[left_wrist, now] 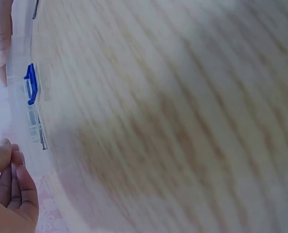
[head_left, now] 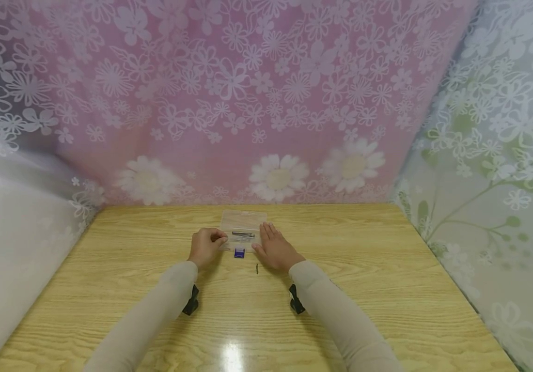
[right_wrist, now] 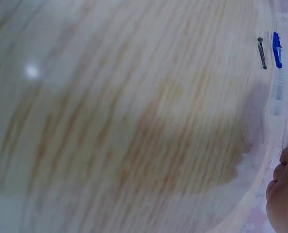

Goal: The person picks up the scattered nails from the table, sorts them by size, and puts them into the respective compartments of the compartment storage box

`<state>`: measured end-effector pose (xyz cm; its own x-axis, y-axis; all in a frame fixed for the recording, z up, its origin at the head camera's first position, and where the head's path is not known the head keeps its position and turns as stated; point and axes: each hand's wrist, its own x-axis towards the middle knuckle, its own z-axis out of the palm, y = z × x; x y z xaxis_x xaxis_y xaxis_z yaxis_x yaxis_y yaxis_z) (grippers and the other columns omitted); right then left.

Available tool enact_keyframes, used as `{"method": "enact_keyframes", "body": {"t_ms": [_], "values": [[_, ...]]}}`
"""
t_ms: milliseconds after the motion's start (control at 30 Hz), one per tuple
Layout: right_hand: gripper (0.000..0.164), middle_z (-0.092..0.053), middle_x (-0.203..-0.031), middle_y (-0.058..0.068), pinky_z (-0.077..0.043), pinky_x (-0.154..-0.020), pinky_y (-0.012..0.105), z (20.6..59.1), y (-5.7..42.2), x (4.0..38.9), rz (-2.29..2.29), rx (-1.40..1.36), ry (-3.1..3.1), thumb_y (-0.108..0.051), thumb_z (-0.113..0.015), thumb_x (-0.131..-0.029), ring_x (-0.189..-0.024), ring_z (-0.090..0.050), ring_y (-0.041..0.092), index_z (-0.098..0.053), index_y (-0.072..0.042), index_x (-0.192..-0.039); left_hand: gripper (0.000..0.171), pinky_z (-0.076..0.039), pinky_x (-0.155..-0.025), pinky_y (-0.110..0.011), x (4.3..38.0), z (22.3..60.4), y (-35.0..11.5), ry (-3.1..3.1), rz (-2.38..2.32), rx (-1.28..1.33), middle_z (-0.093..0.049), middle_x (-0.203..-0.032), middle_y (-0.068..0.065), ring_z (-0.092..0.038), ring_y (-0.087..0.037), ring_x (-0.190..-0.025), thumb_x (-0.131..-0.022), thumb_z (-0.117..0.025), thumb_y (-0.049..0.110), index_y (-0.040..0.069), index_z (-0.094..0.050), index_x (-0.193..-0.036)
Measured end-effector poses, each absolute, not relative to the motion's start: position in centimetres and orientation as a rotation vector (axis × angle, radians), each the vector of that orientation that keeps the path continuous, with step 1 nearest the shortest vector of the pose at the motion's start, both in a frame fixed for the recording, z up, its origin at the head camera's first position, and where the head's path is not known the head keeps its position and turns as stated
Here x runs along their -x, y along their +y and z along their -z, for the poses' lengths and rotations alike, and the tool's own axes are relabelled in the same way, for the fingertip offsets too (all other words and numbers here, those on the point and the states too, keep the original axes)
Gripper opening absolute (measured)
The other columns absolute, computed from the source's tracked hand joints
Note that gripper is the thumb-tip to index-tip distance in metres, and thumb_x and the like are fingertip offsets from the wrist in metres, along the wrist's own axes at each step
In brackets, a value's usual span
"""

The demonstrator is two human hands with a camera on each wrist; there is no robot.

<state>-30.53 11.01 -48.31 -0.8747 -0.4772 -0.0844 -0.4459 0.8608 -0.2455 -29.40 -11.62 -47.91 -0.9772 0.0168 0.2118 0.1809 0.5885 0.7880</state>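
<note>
A clear plastic box [head_left: 244, 219] lies with its lid folded back, and several long metal nails [head_left: 243, 234] rest inside it. My left hand [head_left: 205, 246] is at its left edge, thumb and forefinger pinched together there; in the left wrist view those fingertips meet right by the box's corner. Along the right edge lies my right hand [head_left: 277, 251], fingers straight and touching the box's side. A blue latch [head_left: 239, 253] shows at the middle of the front edge. One loose nail [head_left: 257, 268] lies on the table just in front, near the right thumb.
The wood-grain table [head_left: 364, 268] extends around the box. A pink flowered curtain [head_left: 229, 103] hangs behind it, with pale sheets at the left and right sides. Dark wrist cameras [head_left: 296, 299] are strapped under both sleeves.
</note>
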Motion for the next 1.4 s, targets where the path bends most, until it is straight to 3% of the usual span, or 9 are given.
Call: {"method": "enact_keyframes", "body": {"t_ms": [500,900,1400], "values": [[0.073,-0.004,-0.160,0.016,-0.011,-0.118,0.044,48.6,11.2,31.0,0.275,0.712,2.908,-0.052,-0.020,-0.103,-0.147,-0.001,0.028,-0.004,-0.001,-0.153,0.015,-0.055,-0.072,-0.030,26.8,47.1,-9.7,-2.665,1.430,0.351,-0.072,-0.092,-0.007,-0.066,-0.016,-0.080,-0.084,-0.072,0.005,0.002,-0.073,-0.098],[0.072,-0.006,-0.159,0.018,-0.013,-0.118,0.045,48.7,11.2,31.0,0.310,0.727,2.909,-0.050,-0.022,-0.103,-0.147,-0.003,0.030,-0.007,0.001,-0.152,0.010,-0.049,-0.060,-0.022,24.5,49.2,-7.2,-2.795,1.265,0.556,-0.067,-0.074,0.002,-0.058,-0.005,-0.065,-0.080,-0.078,0.013,0.005,-0.074,-0.085],[0.071,-0.005,-0.159,0.018,-0.012,-0.118,0.044,48.8,11.0,30.9,0.310,0.721,2.906,-0.048,-0.023,-0.104,-0.147,-0.003,0.029,-0.007,0.001,-0.152,0.019,-0.050,-0.058,-0.024,23.6,49.6,-5.1,-2.796,1.255,0.347,-0.066,-0.070,0.003,-0.058,-0.006,-0.063,-0.075,-0.083,0.022,0.007,-0.072,-0.080]]}}
